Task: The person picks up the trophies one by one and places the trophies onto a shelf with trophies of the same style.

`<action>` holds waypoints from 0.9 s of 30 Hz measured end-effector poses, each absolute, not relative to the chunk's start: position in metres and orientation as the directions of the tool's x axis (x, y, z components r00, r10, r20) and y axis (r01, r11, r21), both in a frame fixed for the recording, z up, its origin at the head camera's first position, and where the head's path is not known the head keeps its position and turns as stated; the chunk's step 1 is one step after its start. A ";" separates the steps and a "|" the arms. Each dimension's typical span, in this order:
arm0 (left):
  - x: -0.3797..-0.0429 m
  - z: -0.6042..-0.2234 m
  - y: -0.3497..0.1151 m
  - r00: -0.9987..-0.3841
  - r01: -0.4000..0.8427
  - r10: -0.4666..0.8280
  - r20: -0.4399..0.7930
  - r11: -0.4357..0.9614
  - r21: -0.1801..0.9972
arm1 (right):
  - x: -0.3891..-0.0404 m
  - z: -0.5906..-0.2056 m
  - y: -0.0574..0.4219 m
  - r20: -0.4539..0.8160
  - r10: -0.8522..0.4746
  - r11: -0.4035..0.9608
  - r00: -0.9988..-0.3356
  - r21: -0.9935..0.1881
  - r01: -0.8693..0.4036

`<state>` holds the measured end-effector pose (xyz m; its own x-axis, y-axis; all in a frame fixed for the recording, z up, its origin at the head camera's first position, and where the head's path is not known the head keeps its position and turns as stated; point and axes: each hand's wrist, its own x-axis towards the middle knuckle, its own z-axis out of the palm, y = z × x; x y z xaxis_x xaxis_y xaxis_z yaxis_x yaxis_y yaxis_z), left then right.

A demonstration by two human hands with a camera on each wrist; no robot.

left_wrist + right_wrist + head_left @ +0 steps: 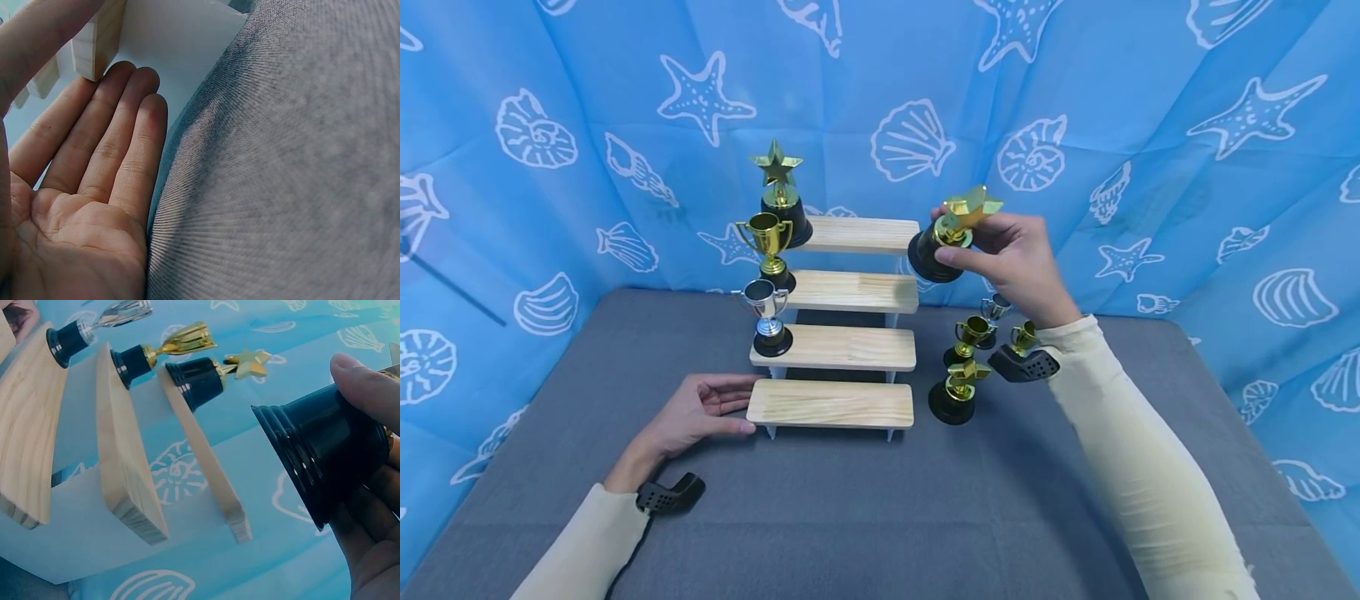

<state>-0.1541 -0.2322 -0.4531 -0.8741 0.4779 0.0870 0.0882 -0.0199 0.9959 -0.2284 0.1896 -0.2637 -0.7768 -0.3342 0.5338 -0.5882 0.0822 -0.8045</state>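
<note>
Head, right hand: the right hand (1022, 254) grips the raised star trophy (955, 237) round its black base; the trophy tilts, to the right of the wooden stand (831, 404) and apart from it.
Head, left hand: the left hand (696, 417), fingers extended, is at the left end of the lowest step.
Head, stand: at the left ends of the upper three steps, from the top down – upper star trophy (780, 202), gold cup (768, 237), silver cup (767, 312).
Head, grey table (820, 517): right of the stand, a low star trophy (953, 402) and three small cups (972, 332), one partly hidden by the wrist.
Left wrist, palm: fingers nearly straight and together, tips beside a step's corner; cannot tell how firmly they touch.
Right wrist, black base: held between thumb and fingers, its rim towards the steps – clear of them.
</note>
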 end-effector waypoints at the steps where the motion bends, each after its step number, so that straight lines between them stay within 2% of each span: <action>1: -0.154 -0.453 -0.232 -0.874 0.087 0.478 0.086 -0.020 0.996 | -0.230 -0.264 0.187 0.528 -0.339 0.093 -0.778 -0.805 -0.586; 27: -0.155 -0.453 -0.233 -0.864 0.090 0.493 0.104 -0.052 0.995 | -0.260 -0.267 0.148 0.406 -0.392 0.209 -0.825 -0.834 -0.510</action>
